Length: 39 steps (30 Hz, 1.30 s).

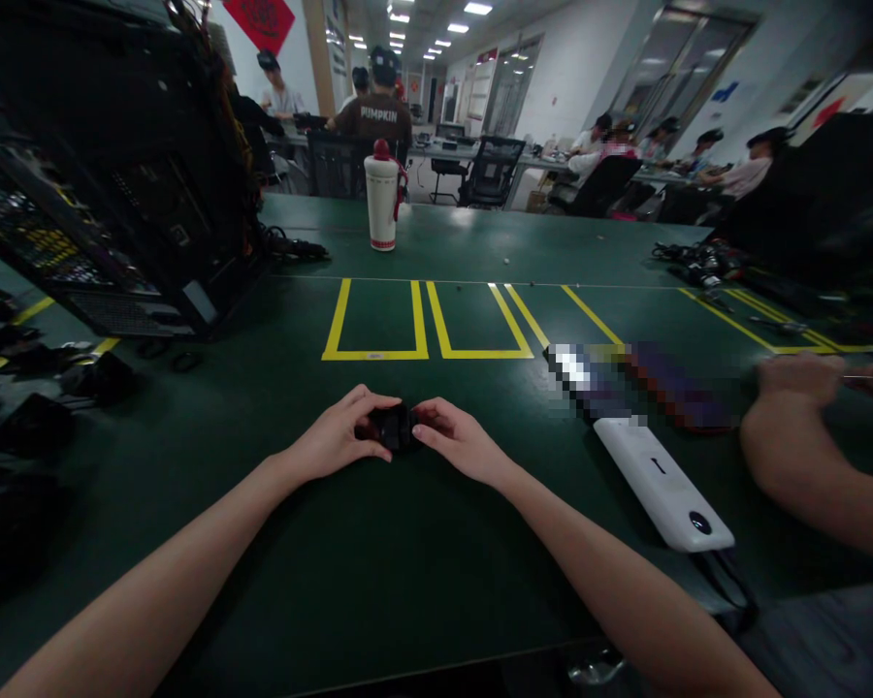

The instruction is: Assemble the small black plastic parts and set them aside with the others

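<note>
A small black object (pixel 398 427) is between my two hands, low over the green table (pixel 378 562). My left hand (pixel 341 431) grips its left side, thumb below and fingers above. On the other side, my right hand (pixel 455 436) pinches its right end with thumb and fingers. Which part it is cannot be made out. Just beyond my hands, yellow tape outlines (pixel 374 356) mark the table.
A black computer case (pixel 152 194) stands at the left, with black parts (pixel 29 422) beside it. A white cup (pixel 382 204) stands ahead. At right lie a white device (pixel 662 485), phones (pixel 676 388) and another person's arm (pixel 800 427). Cables (pixel 705 262) lie farther back.
</note>
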Each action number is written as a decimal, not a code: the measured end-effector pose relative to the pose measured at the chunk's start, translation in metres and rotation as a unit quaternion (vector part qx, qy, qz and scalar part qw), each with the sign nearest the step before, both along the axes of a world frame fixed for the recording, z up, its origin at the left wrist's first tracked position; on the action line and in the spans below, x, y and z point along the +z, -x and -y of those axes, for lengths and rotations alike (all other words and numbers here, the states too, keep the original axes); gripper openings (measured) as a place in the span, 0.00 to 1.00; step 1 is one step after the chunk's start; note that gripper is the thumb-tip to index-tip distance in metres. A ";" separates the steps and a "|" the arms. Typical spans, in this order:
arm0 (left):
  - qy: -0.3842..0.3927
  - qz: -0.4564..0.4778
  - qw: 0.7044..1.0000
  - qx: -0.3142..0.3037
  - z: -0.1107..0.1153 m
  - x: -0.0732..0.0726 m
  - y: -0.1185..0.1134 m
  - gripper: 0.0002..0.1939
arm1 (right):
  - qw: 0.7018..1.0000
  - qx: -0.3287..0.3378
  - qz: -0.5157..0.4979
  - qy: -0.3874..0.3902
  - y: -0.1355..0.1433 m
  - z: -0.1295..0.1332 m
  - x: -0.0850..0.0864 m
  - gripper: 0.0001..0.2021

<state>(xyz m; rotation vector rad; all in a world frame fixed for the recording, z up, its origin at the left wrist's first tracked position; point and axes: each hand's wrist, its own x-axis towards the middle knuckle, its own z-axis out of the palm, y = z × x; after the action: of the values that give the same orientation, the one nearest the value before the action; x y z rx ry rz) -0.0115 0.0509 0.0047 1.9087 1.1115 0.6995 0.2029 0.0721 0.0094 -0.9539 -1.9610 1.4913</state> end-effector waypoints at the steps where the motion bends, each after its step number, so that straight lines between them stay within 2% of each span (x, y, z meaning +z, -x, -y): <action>1: 0.000 -0.002 1.000 0.001 0.000 0.000 0.000 0.28 | 1.000 0.006 -0.002 -0.006 0.000 0.000 0.000 0.12; 7: 0.004 0.001 1.000 0.000 0.000 0.002 0.000 0.28 | 0.999 0.015 -0.033 0.003 -0.001 0.001 0.004 0.19; 10: 0.004 -0.004 1.000 -0.002 0.001 0.003 0.000 0.28 | 1.000 0.001 -0.013 0.001 0.000 0.001 0.004 0.17; 13: 0.005 -0.005 1.000 -0.002 0.001 0.003 0.000 0.28 | 1.000 0.015 -0.009 -0.002 0.000 0.000 0.003 0.15; 16: 0.004 -0.007 1.000 -0.005 0.001 0.003 0.001 0.28 | 0.999 0.027 -0.029 0.007 -0.001 0.000 0.002 0.18; 19: 0.002 -0.013 1.000 -0.003 0.000 0.003 0.001 0.28 | 1.000 0.011 -0.021 0.012 0.000 0.001 0.001 0.20; 22: 0.006 -0.019 1.000 -0.003 0.001 0.005 0.001 0.28 | 1.000 -0.016 0.009 0.000 0.001 0.002 0.002 0.15; 24: 0.010 -0.019 1.000 -0.007 0.001 0.006 0.001 0.28 | 1.000 -0.010 0.014 -0.005 0.001 0.003 0.003 0.13; 30: 0.001 -0.018 1.000 -0.001 0.001 0.003 0.000 0.29 | 1.000 0.013 -0.018 0.007 0.000 0.001 0.002 0.18; 35: -0.001 -0.018 1.000 -0.005 0.000 0.002 0.001 0.29 | 1.000 -0.003 -0.001 0.013 0.000 0.001 0.002 0.13; 39: -0.001 -0.018 1.000 -0.007 0.000 0.002 0.002 0.29 | 1.000 0.018 -0.008 -0.006 -0.001 0.002 0.006 0.16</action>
<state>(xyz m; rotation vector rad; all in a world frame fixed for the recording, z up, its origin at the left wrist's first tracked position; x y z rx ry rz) -0.0130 0.0512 0.0069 1.9358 1.1183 0.6613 0.2037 0.0705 0.0149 -0.9028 -1.9829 1.5008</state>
